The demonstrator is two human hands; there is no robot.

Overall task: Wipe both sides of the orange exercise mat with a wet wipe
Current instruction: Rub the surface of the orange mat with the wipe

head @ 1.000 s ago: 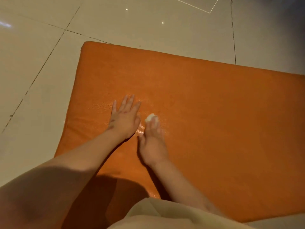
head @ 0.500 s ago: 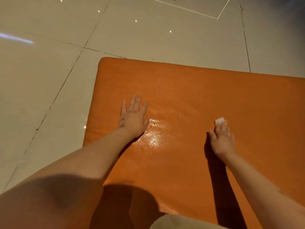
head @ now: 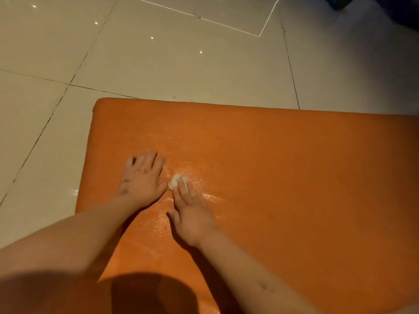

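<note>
On a tiled floor [head: 158,69], the orange mat [head: 294,177] lies flat; a person's left hand [head: 141,177] rests palm-down on it, fingers straight and slightly spread; just beside, the right hand [head: 191,214] presses a balled white wipe [head: 176,181] under straight, close-set fingertips onto the wet, glistening surface.

The floor [head: 181,64] is laid with large, glossy, pale beige tiles under dim, warm light. Thin dark grout lines [head: 291,71] run between them, some chipped and uneven. Near the top a fine bright line [head: 226,24] crosses one tile and turns a sharp corner. A few small glints [head: 200,52] of reflected light dot the surface. The upper right corner falls into shadow, where a dark shape [head: 340,3] sits, too dim to identify.
</note>
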